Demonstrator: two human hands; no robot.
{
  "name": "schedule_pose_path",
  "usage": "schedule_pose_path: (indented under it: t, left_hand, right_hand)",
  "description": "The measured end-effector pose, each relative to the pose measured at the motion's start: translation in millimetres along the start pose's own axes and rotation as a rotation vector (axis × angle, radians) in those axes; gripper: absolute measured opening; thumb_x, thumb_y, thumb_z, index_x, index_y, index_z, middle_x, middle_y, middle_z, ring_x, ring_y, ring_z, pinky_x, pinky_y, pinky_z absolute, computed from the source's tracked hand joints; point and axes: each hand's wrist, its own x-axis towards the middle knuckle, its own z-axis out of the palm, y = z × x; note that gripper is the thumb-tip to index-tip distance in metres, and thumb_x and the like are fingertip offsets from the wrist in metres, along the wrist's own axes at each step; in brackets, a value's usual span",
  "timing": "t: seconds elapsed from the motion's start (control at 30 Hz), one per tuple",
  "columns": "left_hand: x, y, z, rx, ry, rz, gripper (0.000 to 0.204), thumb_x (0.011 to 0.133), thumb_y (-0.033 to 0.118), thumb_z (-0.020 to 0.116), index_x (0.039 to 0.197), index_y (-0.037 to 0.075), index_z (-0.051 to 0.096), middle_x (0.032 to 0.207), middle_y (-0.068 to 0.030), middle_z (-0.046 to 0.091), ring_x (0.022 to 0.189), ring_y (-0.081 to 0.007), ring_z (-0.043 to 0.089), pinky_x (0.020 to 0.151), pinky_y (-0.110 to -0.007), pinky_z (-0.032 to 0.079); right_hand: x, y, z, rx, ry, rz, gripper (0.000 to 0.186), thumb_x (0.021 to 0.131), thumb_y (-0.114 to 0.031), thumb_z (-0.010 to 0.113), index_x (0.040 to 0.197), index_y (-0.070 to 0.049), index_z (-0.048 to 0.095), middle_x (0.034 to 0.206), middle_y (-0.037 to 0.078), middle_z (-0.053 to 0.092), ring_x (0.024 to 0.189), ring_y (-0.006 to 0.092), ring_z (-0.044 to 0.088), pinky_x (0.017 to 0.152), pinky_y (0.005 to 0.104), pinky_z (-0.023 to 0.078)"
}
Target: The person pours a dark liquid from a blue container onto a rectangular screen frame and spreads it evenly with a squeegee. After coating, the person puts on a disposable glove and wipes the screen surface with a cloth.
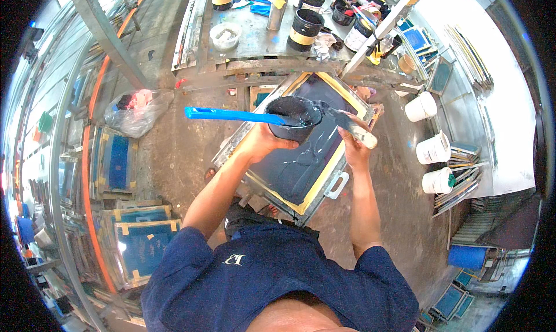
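one head-worn fisheye looks steeply down, close over the screen frame (301, 158) and floor.

Dark ink-smeared bowl (293, 119), blue-handled scraper (231, 115) across it, above framed screen (301, 152).

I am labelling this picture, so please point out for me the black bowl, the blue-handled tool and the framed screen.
black bowl (291, 127), head view, on its dark outer wall.
blue-handled tool (231, 115), head view, on the middle of its blue handle.
framed screen (301, 170), head view, on the dark mesh below the bowl.
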Motion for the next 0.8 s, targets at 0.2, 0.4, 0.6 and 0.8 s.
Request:
schedule_pose_path:
  t: [0.2,0.4,0.6,0.8]
  left_hand:
    - [-12,2,-17,0.14,-0.009,0.055,0.071,0.056,0.005,0.09,0.12,0.002,0.06,0.117,-0.008,0.065,0.109,-0.0206,0.059,0.1,-0.036,0.044]
    - [-42,25,-49,0.347,0.058,-0.292,0.068,0.06,0.011,0.091,0.121,0.003,0.061,0.115,-0.008,0.067,0.107,-0.0217,0.061,0.096,-0.037,0.047]
    - [-58,-5,-92,0.356,0.088,-0.228,0.055,0.061,0.011,0.09,0.109,0.003,0.066,0.102,-0.0083,0.071,0.093,-0.0196,0.067,0.085,-0.035,0.054]
    - [-60,-12,-109,0.512,0.089,-0.258,0.06,0.061,0.009,0.091,0.113,0.004,0.062,0.106,-0.0089,0.069,0.095,-0.02,0.066,0.087,-0.036,0.054]
  right_hand:
    - [-1,31,-13,-0.215,-0.096,-0.055,0.034,0.081,0.011,0.062,0.112,-0.003,0.065,0.116,0.012,0.068,0.112,0.0222,0.063,0.097,0.0332,0.048]
    - [-22,72,-8,-0.465,-0.288,0.329,0.033,0.08,-0.002,0.066,0.112,-0.011,0.066,0.106,0.013,0.069,0.1,0.0305,0.066,0.087,0.0381,0.051]
    - [2,144,-20,-0.805,-0.408,0.282,0.024,0.084,-0.014,0.062,0.108,-0.013,0.064,0.096,0.016,0.068,0.094,0.038,0.064,0.08,0.0468,0.05]
    - [72,235,-72,-1.075,-0.35,0.475,0.033,0.083,-0.017,0.061,0.116,-0.014,0.059,0.104,0.02,0.066,0.101,0.0414,0.062,0.084,0.0502,0.049]
